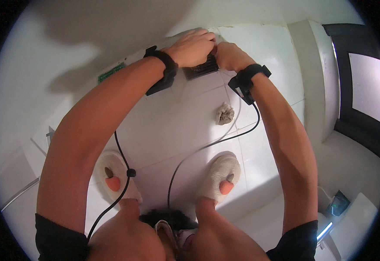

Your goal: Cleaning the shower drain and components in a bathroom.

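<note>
Both my hands meet at the top of the view, low by the corner of the tiled floor. My left hand (pixel 193 47) is bent with curled fingers above a dark slatted grate or brush-like piece (pixel 203 69). Beside it, my right hand (pixel 232 56) is curled, its fingertips close to the left ones. A small reddish bit shows between the hands; what it is, and whether either hand grips it, I cannot tell. A crumpled beige cloth or paper wad (pixel 225 114) lies on the floor tiles (pixel 183 130) below my right wrist.
A green scouring pad (pixel 111 73) lies at the wall's foot, partly behind my left forearm. Black cables hang from both wrist straps. My feet stand in fluffy slippers (pixel 224 177) on the tiles. A dark-framed panel (pixel 343 81) stands at the right, beside a white ledge.
</note>
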Available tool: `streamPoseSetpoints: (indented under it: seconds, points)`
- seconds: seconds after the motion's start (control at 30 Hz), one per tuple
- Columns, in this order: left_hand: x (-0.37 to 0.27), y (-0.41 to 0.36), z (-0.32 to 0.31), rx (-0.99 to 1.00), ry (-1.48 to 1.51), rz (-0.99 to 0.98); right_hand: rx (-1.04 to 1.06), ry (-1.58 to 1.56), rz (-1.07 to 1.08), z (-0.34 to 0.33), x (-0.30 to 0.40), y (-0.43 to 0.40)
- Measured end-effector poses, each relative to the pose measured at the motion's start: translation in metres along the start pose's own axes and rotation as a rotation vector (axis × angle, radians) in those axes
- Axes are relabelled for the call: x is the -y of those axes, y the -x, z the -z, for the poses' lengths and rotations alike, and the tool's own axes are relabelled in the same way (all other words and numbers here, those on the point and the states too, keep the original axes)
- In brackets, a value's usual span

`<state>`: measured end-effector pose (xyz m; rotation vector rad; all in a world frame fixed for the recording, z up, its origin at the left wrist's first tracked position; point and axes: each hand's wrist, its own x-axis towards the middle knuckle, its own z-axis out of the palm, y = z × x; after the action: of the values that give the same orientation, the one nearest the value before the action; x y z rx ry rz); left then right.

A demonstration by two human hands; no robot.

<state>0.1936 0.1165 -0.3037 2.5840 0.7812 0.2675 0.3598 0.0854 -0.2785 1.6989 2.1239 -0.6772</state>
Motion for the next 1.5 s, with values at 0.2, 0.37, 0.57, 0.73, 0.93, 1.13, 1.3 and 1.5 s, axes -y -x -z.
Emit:
streamPoseSetpoints:
  seconds: [0.2,0.37,0.57,0.73,0.93,1.13,1.3,1.5]
  points:
    - [0.001,-0.005,-0.011,-0.008,-0.054,0.030,0.065,-0.084,-0.014,0.015,0.010,0.001]
    - [0.000,-0.006,-0.012,-0.030,-0.033,0.044,-0.037,-0.096,0.059,-0.001,0.004,0.006]
    - [-0.002,-0.005,-0.010,-0.022,-0.064,0.003,-0.177,-0.070,0.170,-0.010,-0.005,0.018]
    - [-0.002,-0.004,-0.014,-0.067,0.005,-0.002,-0.253,-0.084,0.263,-0.011,-0.020,0.017]
    - [-0.001,0.004,-0.013,0.016,0.060,0.055,-0.138,-0.160,0.249,-0.009,-0.028,0.011]
    - [0.001,0.012,0.003,-0.105,0.026,-0.084,-0.069,-0.310,0.208,0.002,-0.026,0.022]
    - [-0.010,0.023,0.052,0.013,-0.052,-0.180,-0.210,-0.324,0.103,0.024,-0.011,0.058]
    - [-0.025,0.042,0.074,-0.036,-0.216,-0.372,-0.664,-0.339,-0.177,0.028,-0.002,0.187]
